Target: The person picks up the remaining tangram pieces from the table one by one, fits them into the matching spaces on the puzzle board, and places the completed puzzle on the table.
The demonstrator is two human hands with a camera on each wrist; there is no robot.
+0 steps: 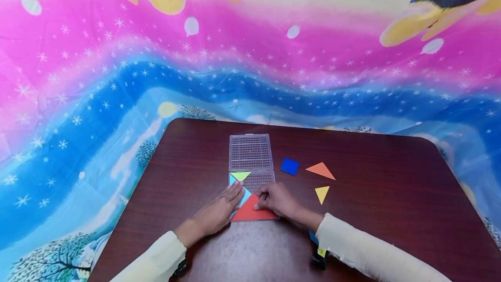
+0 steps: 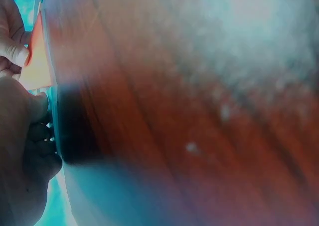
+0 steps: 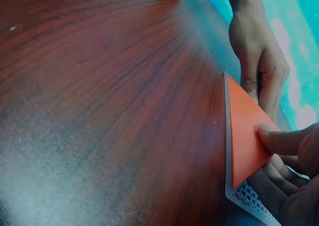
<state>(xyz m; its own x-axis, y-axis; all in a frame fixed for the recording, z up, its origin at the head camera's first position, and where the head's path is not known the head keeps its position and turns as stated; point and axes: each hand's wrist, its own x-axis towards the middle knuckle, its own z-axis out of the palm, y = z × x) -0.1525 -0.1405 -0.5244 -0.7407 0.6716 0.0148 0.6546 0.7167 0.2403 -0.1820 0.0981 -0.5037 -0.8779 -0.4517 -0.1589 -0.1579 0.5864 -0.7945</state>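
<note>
A perforated clear plastic case (image 1: 250, 152) lies unfolded on the table, its near half bearing flat coloured pieces. My right hand (image 1: 279, 199) pinches a large red triangle (image 1: 250, 212) by its upper right side, thumb on top and fingers behind. In the right wrist view the red triangle (image 3: 244, 131) lies along the case's edge. With fingers extended, my left hand (image 1: 219, 210) rests on a light blue triangle (image 1: 246, 195), covering part of it. A small light green triangle (image 1: 240, 176) sits in the same half, near the hinge.
Right of the case lie a blue square (image 1: 289, 166), an orange triangle (image 1: 322, 170) and a yellow triangle (image 1: 322, 194). A blue piece (image 1: 313, 237) shows partly under the right sleeve. The dark wooden table (image 1: 391, 195) ends at a printed cloth backdrop (image 1: 250, 55).
</note>
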